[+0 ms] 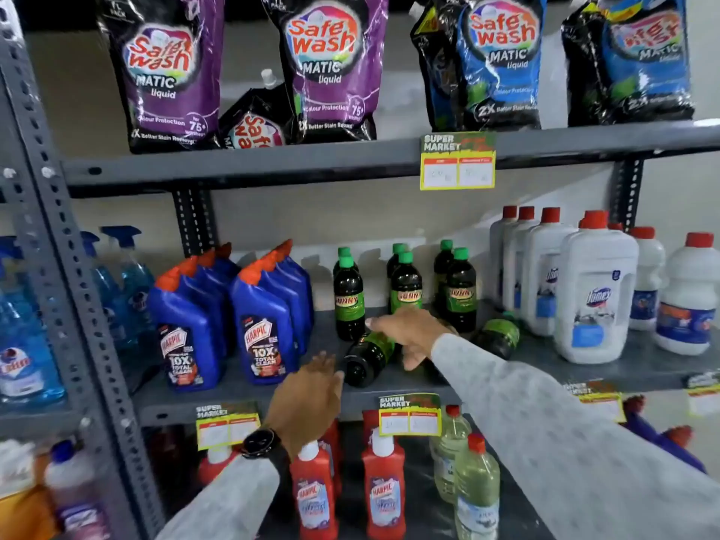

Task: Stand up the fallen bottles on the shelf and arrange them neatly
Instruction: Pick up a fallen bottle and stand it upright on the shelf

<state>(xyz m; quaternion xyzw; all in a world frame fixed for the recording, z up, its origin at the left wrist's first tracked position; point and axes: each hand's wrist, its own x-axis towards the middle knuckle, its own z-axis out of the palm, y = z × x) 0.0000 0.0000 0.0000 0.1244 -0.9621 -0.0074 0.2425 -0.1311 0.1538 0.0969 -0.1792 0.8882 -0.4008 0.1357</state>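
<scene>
On the middle shelf (389,387) two dark bottles with green labels are seen lying on their sides. The first fallen bottle (364,360) lies near the front edge, with its base turned to the camera, just in front of the standing green-capped bottles (405,284), which are kept in three short rows behind it. The second fallen bottle (498,337) lies further right, between the standing dark bottles and the large white bottles with red caps (596,286). The right hand (413,333) is stretched over the first fallen bottle – its fingers are spread and slightly curved above the bottle's upper part, and the thumb is lowered beside it; a firm grasp is not seen, and whether the palm touches the bottle cannot be told. The left hand (307,399) is raised just beside the base of the same bottle, with the fingers open and relaxed, holding nothing; a dark watch (262,442) is worn on its wrist. To the left of the fallen bottle, blue bottles with orange caps (269,313) are standing upright in two groups. On the shelf above, purple and blue detergent pouches (331,64) are placed, and a yellow price tag (457,161) is fixed on that shelf's edge.
</scene>
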